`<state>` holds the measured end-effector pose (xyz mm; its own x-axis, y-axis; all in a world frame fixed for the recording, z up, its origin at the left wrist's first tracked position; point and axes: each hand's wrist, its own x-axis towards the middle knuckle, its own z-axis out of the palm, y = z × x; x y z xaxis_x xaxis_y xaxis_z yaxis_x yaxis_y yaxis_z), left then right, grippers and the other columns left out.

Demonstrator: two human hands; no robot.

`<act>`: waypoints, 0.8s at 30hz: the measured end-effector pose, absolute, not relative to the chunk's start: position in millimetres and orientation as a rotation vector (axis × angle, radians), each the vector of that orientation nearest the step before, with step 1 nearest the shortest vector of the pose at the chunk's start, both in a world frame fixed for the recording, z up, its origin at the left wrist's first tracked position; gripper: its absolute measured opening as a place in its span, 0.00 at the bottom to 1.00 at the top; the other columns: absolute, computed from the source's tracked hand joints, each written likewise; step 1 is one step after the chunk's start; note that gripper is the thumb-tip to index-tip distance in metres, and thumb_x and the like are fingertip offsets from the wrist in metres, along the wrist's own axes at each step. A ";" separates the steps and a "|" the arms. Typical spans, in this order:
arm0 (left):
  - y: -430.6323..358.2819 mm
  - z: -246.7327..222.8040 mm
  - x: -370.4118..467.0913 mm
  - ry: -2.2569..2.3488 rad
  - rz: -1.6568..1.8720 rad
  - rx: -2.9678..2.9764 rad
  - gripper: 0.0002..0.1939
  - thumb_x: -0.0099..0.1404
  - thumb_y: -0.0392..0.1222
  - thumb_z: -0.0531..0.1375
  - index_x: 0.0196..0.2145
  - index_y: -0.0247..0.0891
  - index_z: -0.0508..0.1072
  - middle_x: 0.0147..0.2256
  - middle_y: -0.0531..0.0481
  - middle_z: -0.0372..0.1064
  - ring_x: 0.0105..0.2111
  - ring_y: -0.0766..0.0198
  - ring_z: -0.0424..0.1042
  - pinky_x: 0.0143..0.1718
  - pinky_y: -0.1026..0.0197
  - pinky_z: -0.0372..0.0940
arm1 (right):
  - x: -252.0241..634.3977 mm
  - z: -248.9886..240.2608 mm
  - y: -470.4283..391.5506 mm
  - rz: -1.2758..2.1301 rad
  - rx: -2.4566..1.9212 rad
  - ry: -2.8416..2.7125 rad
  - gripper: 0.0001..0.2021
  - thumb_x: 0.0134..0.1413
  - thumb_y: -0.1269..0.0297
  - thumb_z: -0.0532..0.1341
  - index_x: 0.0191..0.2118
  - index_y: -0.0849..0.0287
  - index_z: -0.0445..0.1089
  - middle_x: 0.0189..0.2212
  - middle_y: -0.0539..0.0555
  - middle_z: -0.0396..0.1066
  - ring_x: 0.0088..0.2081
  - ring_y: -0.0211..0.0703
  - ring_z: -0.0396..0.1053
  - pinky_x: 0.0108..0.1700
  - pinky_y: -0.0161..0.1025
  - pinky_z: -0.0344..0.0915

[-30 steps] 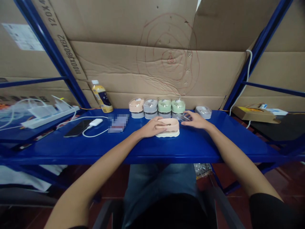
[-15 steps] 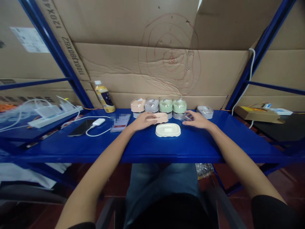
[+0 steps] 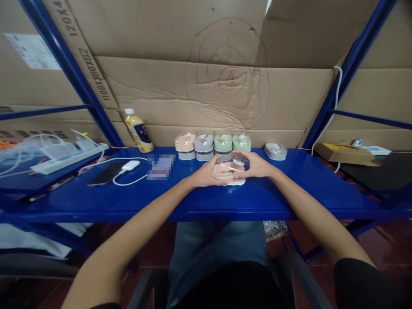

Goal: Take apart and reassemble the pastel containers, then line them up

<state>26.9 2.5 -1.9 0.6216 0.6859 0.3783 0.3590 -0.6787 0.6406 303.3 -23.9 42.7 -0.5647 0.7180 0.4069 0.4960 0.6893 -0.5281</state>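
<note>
My left hand (image 3: 207,174) holds a peach-coloured oval part (image 3: 224,171) by its left side. From the right, my right hand (image 3: 254,165) grips a clear plastic cover (image 3: 237,162), which sits against the top of the peach part. Both are just above a cream oval tray (image 3: 238,182) on the blue table, mostly hidden by the hands and the part. Behind them stand small lidded boxes in a row: a peach one (image 3: 185,143), a grey one (image 3: 204,143) and two green ones (image 3: 223,143), the right one partly behind my right hand.
Another grey box (image 3: 276,151) stands apart at the right. On the left are a yellow bottle (image 3: 139,132), a phone (image 3: 106,174), a blurred-out flat object (image 3: 161,166), a white cable and a power strip (image 3: 71,159). An open carton (image 3: 347,154) lies far right.
My left hand has moved right and nearer with the peach part. My right hand has brought the clear cover left, onto the part. Both now cover most of the cream tray.
</note>
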 end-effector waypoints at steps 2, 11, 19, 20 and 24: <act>3.2 -6.2 30.3 0.756 0.870 2.208 0.65 0.50 0.58 0.78 0.74 0.40 0.46 0.67 0.26 0.60 0.67 0.33 0.64 0.63 0.30 0.66 | 295.8 45.6 -22.7 0.479 -0.905 -2.361 0.48 0.41 0.46 0.78 0.68 0.54 0.66 0.64 0.62 0.72 0.63 0.62 0.72 0.66 0.59 0.67; 1.1 -6.5 35.2 0.671 0.893 2.110 0.77 0.46 0.58 0.80 0.77 0.45 0.35 0.69 0.25 0.57 0.68 0.28 0.63 0.65 0.25 0.61 | 276.5 45.8 -7.1 0.395 -0.783 -2.574 0.40 0.43 0.51 0.77 0.64 0.51 0.71 0.63 0.57 0.73 0.63 0.59 0.72 0.66 0.58 0.66; 7.7 -7.4 28.1 0.707 0.839 2.244 0.73 0.46 0.60 0.80 0.77 0.44 0.42 0.68 0.28 0.59 0.69 0.26 0.60 0.67 0.24 0.56 | 280.5 24.2 3.3 0.443 -0.750 -2.536 0.42 0.47 0.44 0.75 0.67 0.54 0.68 0.66 0.61 0.70 0.65 0.60 0.69 0.68 0.59 0.63; 9.1 -8.3 26.5 0.729 0.829 2.271 0.72 0.46 0.59 0.80 0.77 0.42 0.43 0.68 0.28 0.59 0.68 0.27 0.61 0.67 0.25 0.57 | 281.3 25.0 1.3 0.430 -0.781 -2.537 0.42 0.47 0.43 0.75 0.67 0.53 0.68 0.65 0.61 0.70 0.64 0.60 0.70 0.67 0.59 0.64; 16.3 -12.8 19.6 0.868 0.810 2.354 0.66 0.50 0.59 0.77 0.75 0.35 0.47 0.63 0.28 0.65 0.64 0.35 0.68 0.66 0.32 0.61 | 297.6 35.4 -22.1 0.276 -1.092 -2.531 0.43 0.48 0.37 0.73 0.67 0.51 0.69 0.60 0.62 0.74 0.59 0.66 0.73 0.61 0.61 0.70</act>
<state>19.6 16.3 -12.8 0.6198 0.6997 0.3554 0.4023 -0.6721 0.6217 297.6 -22.1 35.4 -0.6316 0.7318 0.2561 0.6594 0.6808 -0.3191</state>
